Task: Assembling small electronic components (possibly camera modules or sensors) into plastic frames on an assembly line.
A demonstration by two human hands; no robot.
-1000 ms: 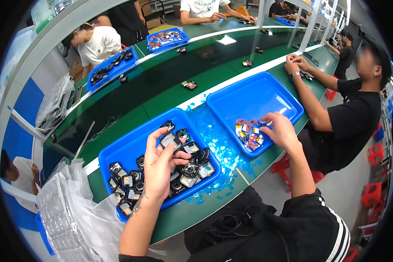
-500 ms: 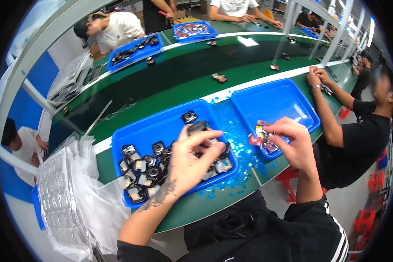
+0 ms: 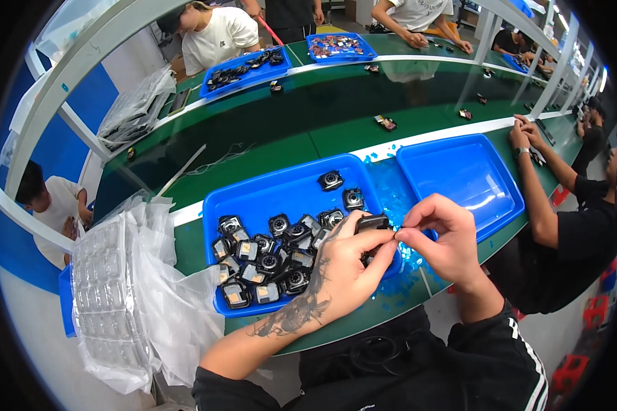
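Left hand (image 3: pixel 353 264) curled round a smooth, rounded black watch case (image 3: pixel 371 222) above the right side of a blue plastic tray (image 3: pixel 253 192) of similar cases (image 3: pixel 296 279); right hand (image 3: pixel 445 236) beside it, thumb and forefinger pressed together, anything between them too small to tell. Dark lettering on a co-worker's white shirt (image 3: pixel 425 9). Green worktop (image 3: pixel 363 322) strewn with shiny blue film scraps (image 3: pixel 394 192).

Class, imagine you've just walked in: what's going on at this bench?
A person's left hand holds a dark case at the right side of the left tray. The right hand pinches close beside it; any tiny piece between its fingertips can't be made out. More cases lie in the left tray. Blue scraps lie between it and the right tray, which the right hand partly hides.
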